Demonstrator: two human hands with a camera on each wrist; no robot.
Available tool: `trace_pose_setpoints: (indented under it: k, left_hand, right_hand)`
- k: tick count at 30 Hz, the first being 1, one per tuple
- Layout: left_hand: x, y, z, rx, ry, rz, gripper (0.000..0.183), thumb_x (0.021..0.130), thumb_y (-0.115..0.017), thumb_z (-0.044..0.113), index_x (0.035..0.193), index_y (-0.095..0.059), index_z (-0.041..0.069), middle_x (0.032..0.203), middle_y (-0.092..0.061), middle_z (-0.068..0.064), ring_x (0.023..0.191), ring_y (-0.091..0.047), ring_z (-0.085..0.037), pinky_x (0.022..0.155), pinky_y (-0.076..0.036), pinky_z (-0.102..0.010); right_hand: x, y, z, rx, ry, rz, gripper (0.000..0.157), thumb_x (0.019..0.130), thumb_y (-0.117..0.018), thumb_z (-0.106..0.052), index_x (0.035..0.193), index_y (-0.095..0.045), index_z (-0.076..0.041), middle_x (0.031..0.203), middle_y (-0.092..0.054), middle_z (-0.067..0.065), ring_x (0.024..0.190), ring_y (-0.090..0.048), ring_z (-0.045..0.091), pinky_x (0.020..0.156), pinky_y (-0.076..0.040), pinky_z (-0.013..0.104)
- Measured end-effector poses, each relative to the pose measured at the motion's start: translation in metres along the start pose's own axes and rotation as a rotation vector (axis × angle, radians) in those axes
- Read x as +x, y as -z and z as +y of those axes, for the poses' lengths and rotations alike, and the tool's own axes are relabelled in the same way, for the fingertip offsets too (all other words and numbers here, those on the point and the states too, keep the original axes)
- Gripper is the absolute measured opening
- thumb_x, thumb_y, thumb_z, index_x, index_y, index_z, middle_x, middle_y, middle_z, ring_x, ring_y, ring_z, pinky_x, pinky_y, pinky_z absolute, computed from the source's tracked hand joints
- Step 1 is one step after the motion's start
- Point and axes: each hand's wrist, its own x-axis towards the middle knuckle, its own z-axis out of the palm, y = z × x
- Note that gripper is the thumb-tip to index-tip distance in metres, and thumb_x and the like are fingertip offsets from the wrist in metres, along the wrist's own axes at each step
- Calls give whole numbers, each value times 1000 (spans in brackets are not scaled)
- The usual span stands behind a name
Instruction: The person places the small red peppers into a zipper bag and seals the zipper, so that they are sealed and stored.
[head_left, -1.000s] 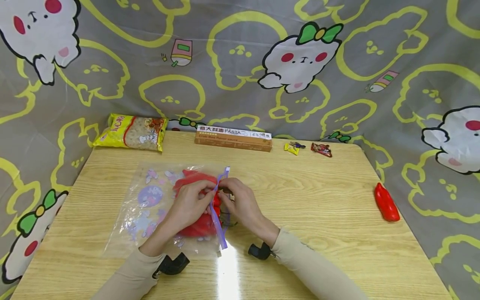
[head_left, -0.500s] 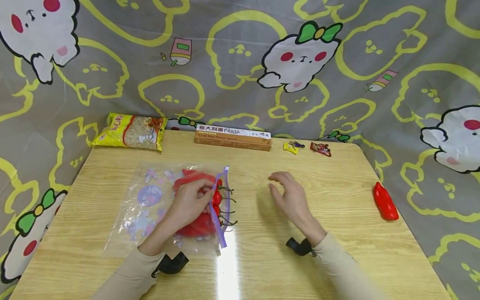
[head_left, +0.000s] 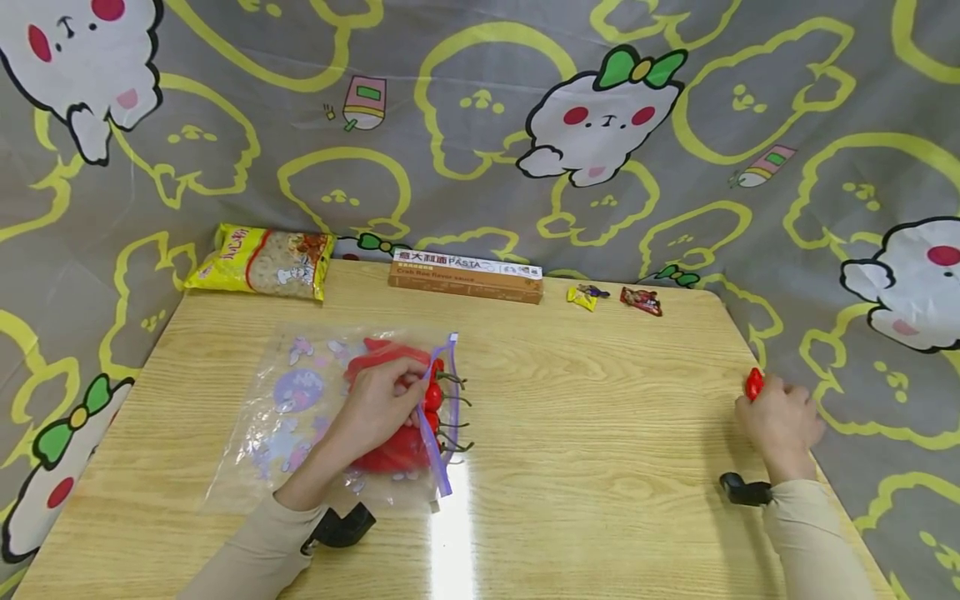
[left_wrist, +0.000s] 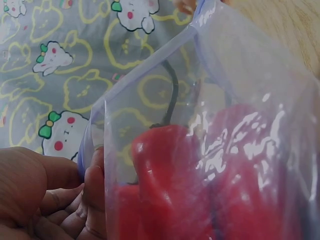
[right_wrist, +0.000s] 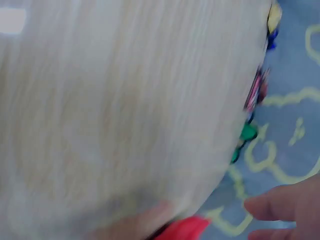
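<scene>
A clear zip bag (head_left: 247, 467) with a purple zip edge lies at left on the table, its mouth facing right. Several red peppers (head_left: 397, 454) fill it, their dark stems poking out past the mouth. My left hand (head_left: 382, 408) pinches the upper lip of the bag near the zip; up close, the left wrist view shows thumb and fingers on the purple strip beside the peppers (left_wrist: 167, 170). Far to the right, my right hand (head_left: 783, 425) reaches over a single red pepper (head_left: 753, 383) and hides most of it. In the right wrist view, straight fingers stand apart from this pepper (right_wrist: 185, 230).
Along the back of the table (head_left: 585, 517) lie a yellow food bag (head_left: 277, 265), a pasta box (head_left: 465, 279), a yellow-wrapped candy (head_left: 583, 297) and a red-wrapped one (head_left: 641, 301). A patterned grey curtain (head_left: 465, 212) closes off the back and sides.
My right hand has left the bag's mouth and swept right across the table to the lone pepper. The left hand has kept its hold on the bag.
</scene>
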Motion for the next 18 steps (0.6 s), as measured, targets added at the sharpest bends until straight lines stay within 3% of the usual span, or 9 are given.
trace_pose_setpoints:
  k: [3,7,13,18]
  left_hand:
    - [0,0,0,0,-1,0,18,89,-57,9,105,-62,2,80,-64,-9,49,-57,-13,47,-49,-27]
    - [0,1,1,-1,-2,-3,17,89,-57,8,105,-62,2,80,-64,-9,49,-58,-13,47,-49,-27]
    - [0,1,1,-4,0,-3,18,89,-57,8,105,-62,2,79,-64,-9,49,-58,-14,47,-49,-27]
    - [0,1,1,7,-1,-5,18,89,-57,8,105,-62,2,79,-64,-8,49,-58,-13,47,-49,-27]
  right_hand:
    - [2,2,16,-39,-86,-131,46,89,-39,-27,106,-38,16,100,-33,44,91,-36,61,72,-30,65]
    - [1,-1,28,-71,-103,-227,43,84,-41,-18,109,-38,16,101,-34,45,92,-35,62,75,-28,67]
    - [-2,-6,32,-25,-63,-209,46,81,-44,-11,119,-32,12,103,-30,45,90,-38,66,70,-32,69]
    - [-4,-10,29,-2,-39,-184,37,86,-38,-13,115,-35,9,97,-30,47,84,-40,67,60,-36,67]
